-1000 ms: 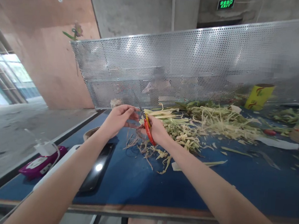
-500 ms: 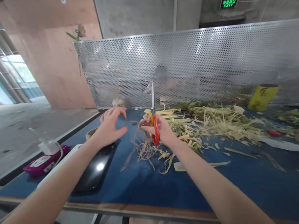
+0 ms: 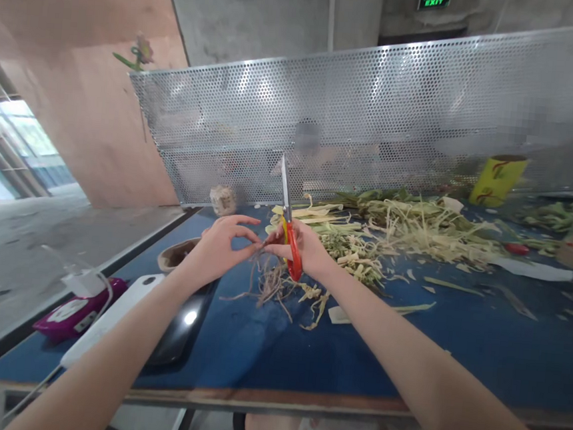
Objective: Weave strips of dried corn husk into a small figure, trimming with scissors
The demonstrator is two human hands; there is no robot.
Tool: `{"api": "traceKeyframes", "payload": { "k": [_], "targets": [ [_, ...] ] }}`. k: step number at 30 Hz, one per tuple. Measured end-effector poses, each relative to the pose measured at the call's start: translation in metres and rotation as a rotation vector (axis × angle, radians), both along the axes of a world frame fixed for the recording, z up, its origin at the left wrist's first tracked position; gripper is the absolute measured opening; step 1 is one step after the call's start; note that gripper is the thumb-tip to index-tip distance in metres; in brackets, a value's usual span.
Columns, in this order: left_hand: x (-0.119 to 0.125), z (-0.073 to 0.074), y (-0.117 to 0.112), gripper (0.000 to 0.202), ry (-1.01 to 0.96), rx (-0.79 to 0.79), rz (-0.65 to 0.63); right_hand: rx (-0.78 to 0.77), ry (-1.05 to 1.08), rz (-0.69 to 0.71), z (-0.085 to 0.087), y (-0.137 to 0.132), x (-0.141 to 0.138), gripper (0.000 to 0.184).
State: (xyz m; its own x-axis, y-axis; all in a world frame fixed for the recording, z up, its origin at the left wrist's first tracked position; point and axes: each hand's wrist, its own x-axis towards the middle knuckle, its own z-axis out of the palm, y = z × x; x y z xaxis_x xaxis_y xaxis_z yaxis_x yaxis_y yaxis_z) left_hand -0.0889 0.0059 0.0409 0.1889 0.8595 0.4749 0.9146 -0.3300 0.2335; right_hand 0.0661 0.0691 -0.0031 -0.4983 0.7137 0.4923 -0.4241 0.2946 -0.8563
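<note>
My right hand grips red-handled scissors with the blades pointing up, and its fingertips also pinch a bundle of thin dry brown fibres that hangs down to the blue table. My left hand meets it from the left, thumb and forefinger pinched on the top of the same fibres, the other fingers spread.
A heap of pale green and yellow leaf strips covers the far middle of the table. A black phone, a white power strip and a purple device lie at the left. A yellow cup stands by the perforated metal screen.
My left hand, lying open over the table half a second ago, has come back up and pinched the fibre bundle at my right hand. The scissors stay upright.
</note>
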Motion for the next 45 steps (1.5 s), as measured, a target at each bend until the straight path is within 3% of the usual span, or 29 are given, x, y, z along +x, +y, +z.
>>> {"api": "traceKeyframes", "payload": {
  "k": [7,10,15,22,29,35,37,41,43,45],
  "targets": [
    [-0.006,0.004,0.001,0.007,-0.152,0.121,0.072,0.017,-0.138,-0.054,0.007,0.000,0.011,0.032],
    [-0.006,0.004,0.000,0.009,-0.228,0.031,0.093,0.055,-0.163,-0.113,0.009,-0.002,0.011,0.029],
    [0.002,0.003,-0.003,0.017,-0.290,-0.089,0.003,0.062,-0.113,-0.108,0.007,-0.005,0.005,0.035],
    [0.008,0.007,-0.008,0.024,-0.145,-0.055,0.024,0.022,-0.091,-0.120,0.006,-0.006,0.001,0.030],
    [0.021,0.008,-0.010,0.020,-0.083,-0.019,0.101,0.135,-0.210,-0.281,-0.001,-0.004,0.003,0.021],
    [0.029,0.007,-0.006,0.013,-0.004,-0.015,0.132,0.205,-0.235,-0.529,-0.004,-0.001,0.004,0.017],
    [0.033,0.007,-0.006,0.013,0.064,0.009,0.192,0.174,-0.193,-0.504,-0.004,-0.001,0.004,0.017],
    [0.032,0.005,-0.004,0.012,0.140,0.133,0.371,0.080,-0.110,-0.284,0.000,-0.004,0.001,0.015],
    [0.023,0.006,0.000,0.012,0.011,0.175,0.427,0.065,-0.093,-0.212,0.004,-0.007,0.002,0.013],
    [0.007,0.009,0.005,0.010,-0.228,0.134,0.395,0.022,-0.054,-0.140,0.010,-0.010,0.005,0.013]
  ]
}}
